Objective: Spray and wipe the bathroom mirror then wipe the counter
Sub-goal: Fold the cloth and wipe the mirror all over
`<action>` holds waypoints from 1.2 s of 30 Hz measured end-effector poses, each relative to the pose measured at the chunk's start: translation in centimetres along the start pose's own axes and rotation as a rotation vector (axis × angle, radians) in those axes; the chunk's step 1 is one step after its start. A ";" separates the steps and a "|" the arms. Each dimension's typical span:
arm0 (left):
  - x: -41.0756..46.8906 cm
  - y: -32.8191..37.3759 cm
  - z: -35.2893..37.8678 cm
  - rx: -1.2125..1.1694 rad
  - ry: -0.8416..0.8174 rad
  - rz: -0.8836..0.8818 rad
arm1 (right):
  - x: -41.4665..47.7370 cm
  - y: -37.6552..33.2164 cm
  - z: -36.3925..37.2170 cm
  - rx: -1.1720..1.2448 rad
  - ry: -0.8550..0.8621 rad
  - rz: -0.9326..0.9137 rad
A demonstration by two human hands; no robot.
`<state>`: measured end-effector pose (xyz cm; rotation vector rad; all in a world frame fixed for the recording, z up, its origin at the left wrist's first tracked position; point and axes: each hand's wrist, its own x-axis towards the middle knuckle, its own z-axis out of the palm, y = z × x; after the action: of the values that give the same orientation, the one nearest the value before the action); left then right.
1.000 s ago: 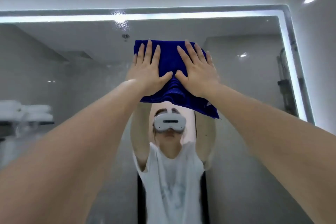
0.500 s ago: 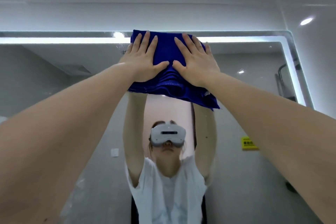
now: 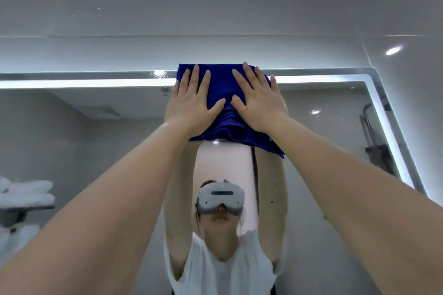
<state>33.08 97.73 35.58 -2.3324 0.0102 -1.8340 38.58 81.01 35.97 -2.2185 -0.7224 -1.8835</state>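
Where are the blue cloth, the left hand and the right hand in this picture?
blue cloth (image 3: 220, 84): head view, flat upper part between the hands.
left hand (image 3: 189, 109): head view, back of the hand.
right hand (image 3: 260, 108): head view, back of the hand.

Room bright, cool white. Light strip (image 3: 84, 84) along mirror (image 3: 96, 146) edge blown out, hard glare. Round downlight (image 3: 393, 50) upper right. Shadows faint. Wide-angle lens bends frame edges. White towels (image 3: 26, 193) at left soft, smeared.
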 end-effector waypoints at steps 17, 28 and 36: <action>-13.0 2.7 3.2 -0.011 0.001 0.016 | -13.4 -1.6 2.9 0.002 -0.017 0.002; -16.3 3.4 4.6 -0.023 0.028 0.002 | -16.9 -2.0 3.5 0.054 -0.029 0.002; -15.7 3.5 4.5 0.005 0.031 0.042 | -16.6 -1.1 3.0 0.071 -0.011 -0.036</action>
<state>33.97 96.68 18.99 -2.2824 0.0581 -1.8472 39.17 78.80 19.26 -2.1884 -0.8238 -1.8334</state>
